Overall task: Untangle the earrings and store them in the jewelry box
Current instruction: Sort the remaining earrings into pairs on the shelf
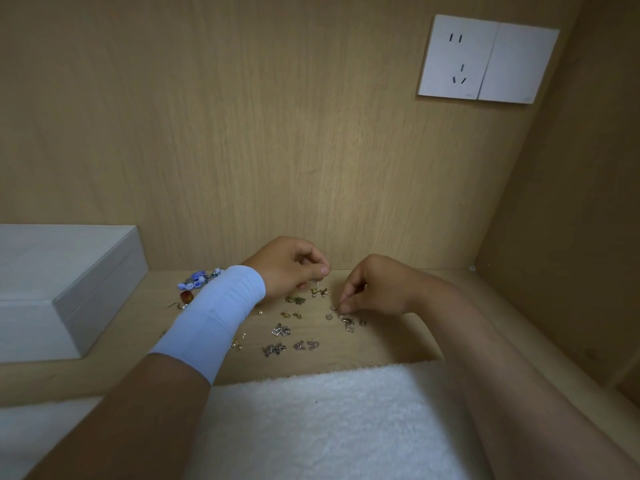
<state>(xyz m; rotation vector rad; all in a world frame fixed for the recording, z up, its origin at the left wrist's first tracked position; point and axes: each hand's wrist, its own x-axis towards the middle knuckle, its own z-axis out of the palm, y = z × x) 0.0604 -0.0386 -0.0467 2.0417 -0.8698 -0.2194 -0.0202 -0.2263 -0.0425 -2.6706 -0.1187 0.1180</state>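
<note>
White towel [332, 424] nearest; both hands curled over earrings [280, 330], left hand [291, 268] and right hand [374, 289] fingers pinching small pieces.

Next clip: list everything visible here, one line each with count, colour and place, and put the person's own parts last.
jewelry box: one, white, closed, left on the shelf.
earrings: many, too small to count, silver and gold, scattered mid-shelf.
beaded pieces: a cluster, blue and white, behind the wrist wrap.
red earring: one, beside the box.
towel: one, white, front edge.
wall socket: one, white, upper right.
wrist wrap: one, pale blue, left forearm.
left hand: pinching a small earring.
right hand: fingertips on earrings.
</note>
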